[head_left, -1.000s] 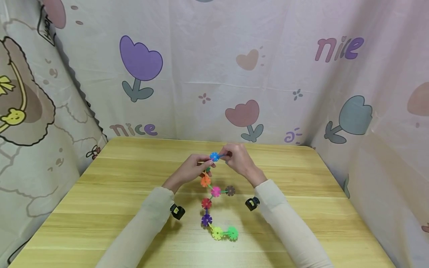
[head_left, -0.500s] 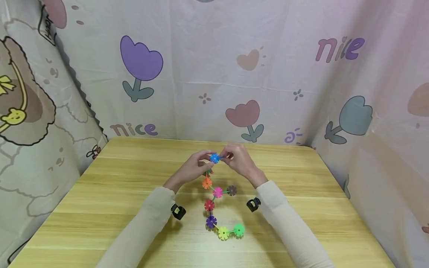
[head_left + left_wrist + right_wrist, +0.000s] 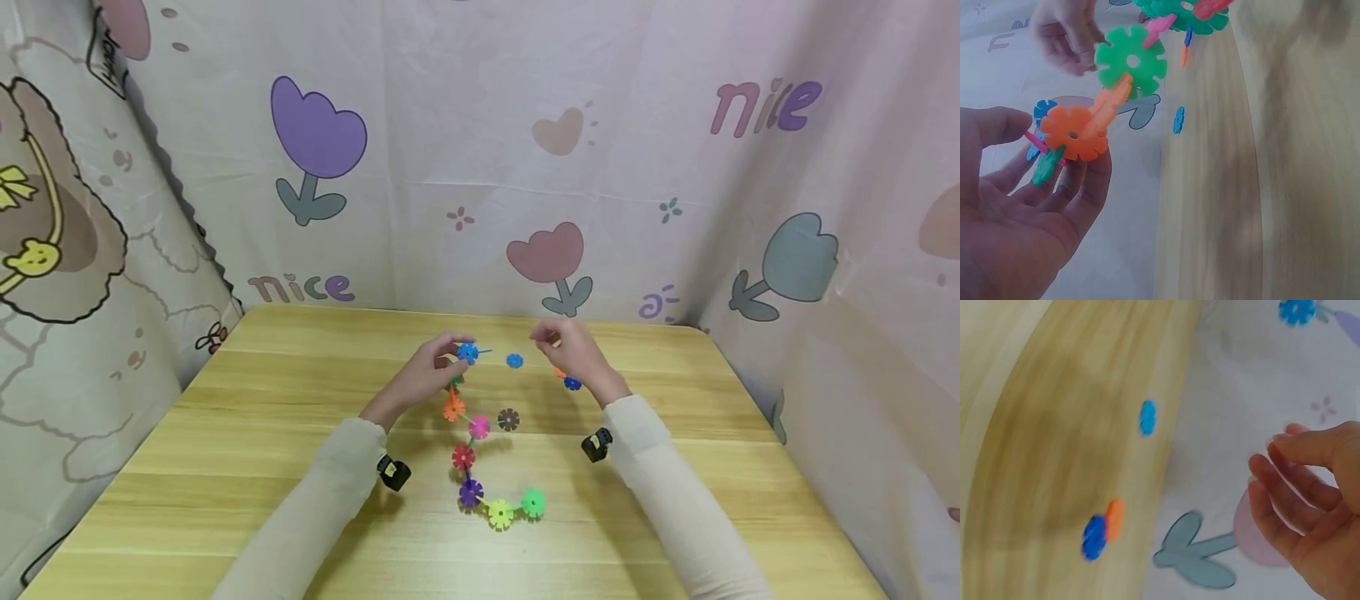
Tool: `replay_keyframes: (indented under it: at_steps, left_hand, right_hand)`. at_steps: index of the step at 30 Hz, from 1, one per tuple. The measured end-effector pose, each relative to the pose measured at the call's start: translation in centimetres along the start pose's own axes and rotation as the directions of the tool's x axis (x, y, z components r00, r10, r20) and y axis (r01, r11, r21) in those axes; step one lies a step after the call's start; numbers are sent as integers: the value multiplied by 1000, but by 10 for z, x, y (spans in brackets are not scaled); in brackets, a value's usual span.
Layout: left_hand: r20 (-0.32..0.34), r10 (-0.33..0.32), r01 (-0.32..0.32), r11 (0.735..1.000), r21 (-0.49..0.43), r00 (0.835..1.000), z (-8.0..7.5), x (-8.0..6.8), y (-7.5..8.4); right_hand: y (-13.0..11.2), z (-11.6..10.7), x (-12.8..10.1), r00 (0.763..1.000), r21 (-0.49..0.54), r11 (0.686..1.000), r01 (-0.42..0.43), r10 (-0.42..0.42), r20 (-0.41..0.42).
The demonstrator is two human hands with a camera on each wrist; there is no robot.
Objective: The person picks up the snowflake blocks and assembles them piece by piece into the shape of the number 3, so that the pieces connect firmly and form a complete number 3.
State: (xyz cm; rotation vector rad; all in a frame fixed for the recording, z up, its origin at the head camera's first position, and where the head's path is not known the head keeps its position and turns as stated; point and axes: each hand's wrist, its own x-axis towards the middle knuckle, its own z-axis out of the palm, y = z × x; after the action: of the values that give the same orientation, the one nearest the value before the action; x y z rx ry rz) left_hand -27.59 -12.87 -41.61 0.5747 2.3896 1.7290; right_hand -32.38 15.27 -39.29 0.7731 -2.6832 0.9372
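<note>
A chain of coloured flower-shaped discs (image 3: 479, 427) runs from a blue disc (image 3: 467, 352) down to a yellow (image 3: 500, 513) and a green disc (image 3: 532, 502) lying on the wooden table (image 3: 247, 467). My left hand (image 3: 453, 354) pinches the chain's top end by the blue disc. In the left wrist view its fingers curl round an orange disc (image 3: 1073, 132). My right hand (image 3: 547, 337) hovers to the right, loosely curled and holding nothing (image 3: 1272, 456). One loose blue disc (image 3: 514, 361) lies between the hands.
A small orange disc (image 3: 558, 372) and a blue disc (image 3: 572, 383) lie on the table just under my right hand. A printed cloth backdrop (image 3: 480, 167) closes off the table's far edge and both sides.
My right hand has let go of the chain's blue end and moved right. A loose blue disc now lies on the table between the hands. The left hand keeps its hold.
</note>
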Motion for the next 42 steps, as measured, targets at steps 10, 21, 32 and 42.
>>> replay_keyframes:
  at_steps: [10,21,32,42]
  left_hand:
    - [-7,-2,3,1000,27,1000,0,2,-2]
    - [-34,8,-6,998,55,999,-2,3,-2]
    - [-64,28,-24,998,50,998,-3,2,0]
    - [-60,24,-21,999,40,998,-2,3,0]
  right_hand:
    - [43,0,-15,982,-90,984,-155,164,98]
    - [67,4,-25,937,-193,936,-294,323,136]
    - [71,9,-25,927,-161,943,-291,320,197]
    - [69,7,-28,913,-144,937,-318,344,221]
